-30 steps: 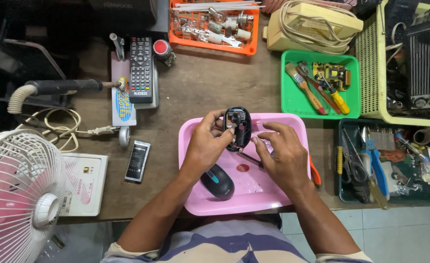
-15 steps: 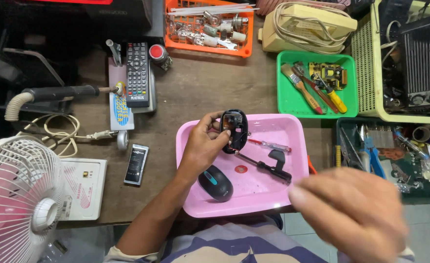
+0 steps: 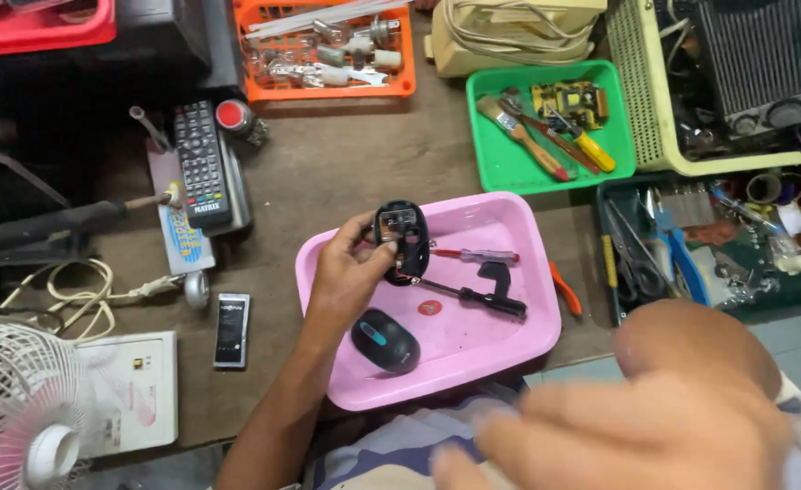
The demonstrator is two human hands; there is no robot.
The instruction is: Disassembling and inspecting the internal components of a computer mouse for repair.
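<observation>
Nearest the camera, the right hand [image 3: 654, 408] is lifted close to the lens and blurred; it is well away from the work, and whether its fingers are spread or curled around something cannot be told. Beyond it lies the pink tray [image 3: 546, 336] on the counter [image 3: 346, 172]. At the tray's near left sits the mouse top cover [image 3: 385, 340], dark with a blue wheel. Further in lie a black-handled tool [image 3: 478, 299], a small red disc [image 3: 429, 308] and, just beyond, a red-handled screwdriver [image 3: 473, 256].

Over the far left corner of the tray, the left hand [image 3: 351, 272] pinches the opened mouse base [image 3: 401, 241] between thumb and fingers, holding it upright with its inner side toward the camera. Judging from this, the step in hand is work on a mouse taken apart, with the base held up for inspection while the other hand is off the job. The next move likely calls for the right hand to come back down to the tray and for a steady hold on the base.

To the left on the counter lie a phone battery [image 3: 232, 328], a remote control [image 3: 201, 163] and a white fan [image 3: 19, 408]. Far right, a green tray [image 3: 500, 163] holds a brush and screwdrivers; an orange tray [image 3: 328, 89] of parts sits at the far edge.
</observation>
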